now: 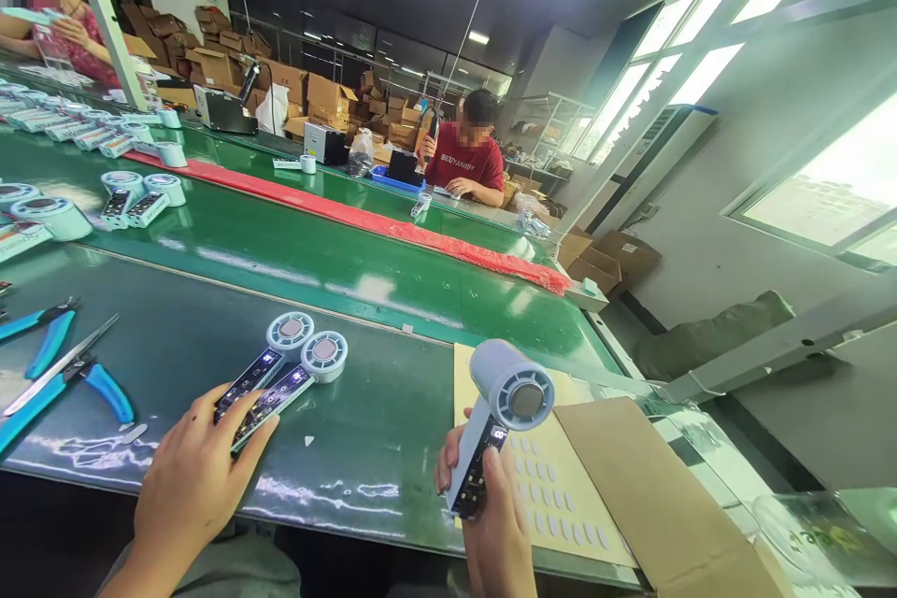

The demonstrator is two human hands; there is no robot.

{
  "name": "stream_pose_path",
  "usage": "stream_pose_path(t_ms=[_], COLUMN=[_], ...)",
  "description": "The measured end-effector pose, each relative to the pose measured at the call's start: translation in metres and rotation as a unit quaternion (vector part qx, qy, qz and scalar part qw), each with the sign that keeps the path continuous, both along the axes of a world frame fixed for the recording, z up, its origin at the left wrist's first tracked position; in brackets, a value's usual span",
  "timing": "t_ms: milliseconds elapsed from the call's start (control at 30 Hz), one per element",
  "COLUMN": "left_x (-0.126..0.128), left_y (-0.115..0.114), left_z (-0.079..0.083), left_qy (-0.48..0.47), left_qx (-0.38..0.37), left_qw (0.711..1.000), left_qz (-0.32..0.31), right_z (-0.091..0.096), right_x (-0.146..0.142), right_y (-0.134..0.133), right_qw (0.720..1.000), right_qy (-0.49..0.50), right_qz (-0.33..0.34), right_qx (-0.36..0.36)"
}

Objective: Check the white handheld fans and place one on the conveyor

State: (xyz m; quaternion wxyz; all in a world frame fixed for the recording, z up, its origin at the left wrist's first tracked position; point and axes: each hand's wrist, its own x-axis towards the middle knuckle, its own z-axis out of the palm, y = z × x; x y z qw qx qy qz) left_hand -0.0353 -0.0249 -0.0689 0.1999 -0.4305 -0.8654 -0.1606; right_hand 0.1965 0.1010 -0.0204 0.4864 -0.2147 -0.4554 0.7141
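My right hand (494, 523) grips the handle of a pale blue hand-held fan unit (501, 411), held upright above a sheet of small stickers (561, 495); its exposed circuit board faces me. My left hand (189, 476) rests on the green table with its fingertips touching the lower ends of two more fan units (284, 369) that lie side by side, round heads pointing away from me.
Blue-handled pliers and cutters (63, 374) lie at the left. A brown cardboard sheet (651, 495) lies at the right. Several more fan units (133, 196) sit on the green conveyor (315, 252). A person in a red shirt (466, 159) works at the far side.
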Motion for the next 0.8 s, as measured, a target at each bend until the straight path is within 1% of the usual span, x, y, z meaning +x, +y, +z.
stream_pose_path(t_ms=[67,133,267,367,433,567,667,800], left_x=[0.000,0.000,0.000,0.000,0.000,0.000,0.000,0.000], left_y=[0.000,0.000,-0.001,-0.001,-0.001,-0.001,0.000,0.001], left_z=[0.000,0.001,0.002,0.003,0.003,0.001,0.000,0.000], left_qy=[0.003,0.008,0.012,0.021,0.028,0.032,0.035,0.036], left_qx=[0.000,0.001,0.002,0.006,0.010,0.013,0.013,0.013], left_qw=[1.000,1.000,1.000,1.000,1.000,0.999,0.999,0.999], left_qz=[-0.002,-0.006,-0.006,-0.007,-0.010,-0.009,-0.008,-0.010], right_z=[0.000,-0.002,-0.010,-0.017,-0.019,-0.015,-0.014,-0.018], right_x=[0.001,0.002,0.004,0.005,0.005,0.005,0.005,0.005], right_y=[-0.001,-0.001,0.003,0.008,0.011,0.011,0.011,0.012], right_qw=[0.999,0.998,0.998,0.995,0.993,0.992,0.993,0.995], right_qy=[0.016,0.036,0.035,0.066,0.076,0.067,0.063,0.042], right_qz=[0.021,0.039,0.055,0.079,0.091,0.101,0.094,0.094], right_qx=[-0.019,-0.022,-0.013,0.002,-0.005,-0.028,-0.027,-0.011])
